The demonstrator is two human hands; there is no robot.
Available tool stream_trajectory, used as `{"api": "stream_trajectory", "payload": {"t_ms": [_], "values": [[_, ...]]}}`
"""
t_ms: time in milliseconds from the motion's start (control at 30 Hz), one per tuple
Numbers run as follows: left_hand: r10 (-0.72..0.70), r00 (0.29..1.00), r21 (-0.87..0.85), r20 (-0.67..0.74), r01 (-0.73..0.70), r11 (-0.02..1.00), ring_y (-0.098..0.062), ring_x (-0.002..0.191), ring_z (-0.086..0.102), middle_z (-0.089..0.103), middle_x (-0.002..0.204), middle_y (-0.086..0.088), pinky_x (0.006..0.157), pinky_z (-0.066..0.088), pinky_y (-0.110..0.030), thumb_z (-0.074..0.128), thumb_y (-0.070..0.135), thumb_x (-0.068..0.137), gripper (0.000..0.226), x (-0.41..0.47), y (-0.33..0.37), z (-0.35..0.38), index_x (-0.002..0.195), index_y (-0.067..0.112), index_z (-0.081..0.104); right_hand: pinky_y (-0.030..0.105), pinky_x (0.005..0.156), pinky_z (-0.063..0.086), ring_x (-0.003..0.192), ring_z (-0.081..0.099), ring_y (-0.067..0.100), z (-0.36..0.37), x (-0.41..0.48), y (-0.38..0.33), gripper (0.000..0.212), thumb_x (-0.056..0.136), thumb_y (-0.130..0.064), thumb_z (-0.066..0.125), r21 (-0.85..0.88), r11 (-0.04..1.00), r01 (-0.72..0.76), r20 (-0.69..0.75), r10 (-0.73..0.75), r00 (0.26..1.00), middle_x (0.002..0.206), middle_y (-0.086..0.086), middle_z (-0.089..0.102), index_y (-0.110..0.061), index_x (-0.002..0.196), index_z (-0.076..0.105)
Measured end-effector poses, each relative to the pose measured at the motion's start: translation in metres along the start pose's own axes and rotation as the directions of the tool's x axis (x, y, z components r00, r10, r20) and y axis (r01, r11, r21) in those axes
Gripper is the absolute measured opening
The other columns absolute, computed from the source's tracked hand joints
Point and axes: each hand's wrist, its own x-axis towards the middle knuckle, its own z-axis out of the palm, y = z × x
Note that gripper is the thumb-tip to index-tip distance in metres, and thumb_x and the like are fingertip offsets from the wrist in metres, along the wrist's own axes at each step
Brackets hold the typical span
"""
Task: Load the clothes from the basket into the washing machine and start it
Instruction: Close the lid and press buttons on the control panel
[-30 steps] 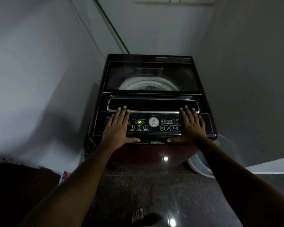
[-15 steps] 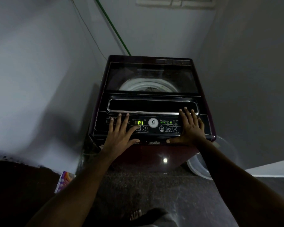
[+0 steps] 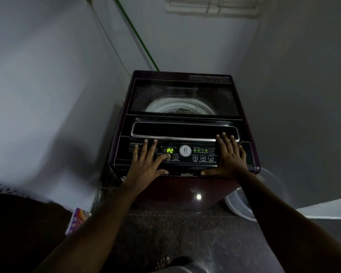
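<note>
A dark maroon top-load washing machine stands in the corner with its glass lid closed; the white drum rim shows through it. Its control panel faces me, and the green display reads P2. My left hand lies flat on the left of the panel, its index fingertip pressing the Program button beside the number 3 button. My right hand rests flat on the right end of the panel, fingers reaching the chrome lid handle. No clothes are visible outside the machine.
Grey walls close in on the left, back and right. A clear plastic tub sits on the floor to the machine's right. A colourful packet lies on the floor at the left. A green hose runs up the back wall.
My left hand slid down and right from the lid handle, and its index finger pressed the Program button. The display changed from P1 to P2. My right hand stayed put.
</note>
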Motion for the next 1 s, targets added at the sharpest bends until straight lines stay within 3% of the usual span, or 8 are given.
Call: {"api": "stream_trajectory", "payload": {"t_ms": [500,800,1000], "values": [[-0.003,0.999,-0.044,-0.034,0.002,0.999,-0.046,0.142,0.03,0.034,0.154,-0.022,0.108,0.03,-0.068,0.025,0.072,0.088,0.062,0.0006,0.0014,-0.0018,0.128,0.031,0.046,0.052,0.118,-0.002,0.146,-0.021,0.016,-0.0009,-0.0003,0.0016,0.15,0.032,-0.094,0.061,0.016,1.0,0.005,0.007,-0.005,1.0,0.161,-0.009,-0.014,-0.035,0.151,-0.009],[0.001,0.999,0.031,-0.032,0.0,1.0,-0.046,0.142,0.03,0.032,0.156,-0.022,0.108,0.03,-0.067,0.024,0.074,0.089,0.068,0.0001,0.0011,0.0025,0.138,0.03,0.04,0.052,0.117,0.0,0.146,-0.019,0.016,0.0002,-0.0009,0.0024,0.149,0.032,-0.094,0.061,0.024,1.0,0.016,-0.012,-0.016,1.0,0.161,-0.009,-0.011,-0.034,0.151,-0.006],[-0.009,1.0,0.0,-0.003,0.009,1.0,-0.046,0.142,0.03,0.033,0.155,-0.022,0.109,0.03,-0.067,0.023,0.074,0.089,0.065,0.0013,0.0019,-0.001,0.132,0.031,0.046,0.052,0.117,-0.001,0.146,-0.021,0.015,0.0011,0.0004,0.0031,0.15,0.031,-0.096,0.058,0.007,1.0,0.01,-0.008,-0.01,1.0,0.161,-0.01,-0.013,-0.034,0.151,-0.008]]}}
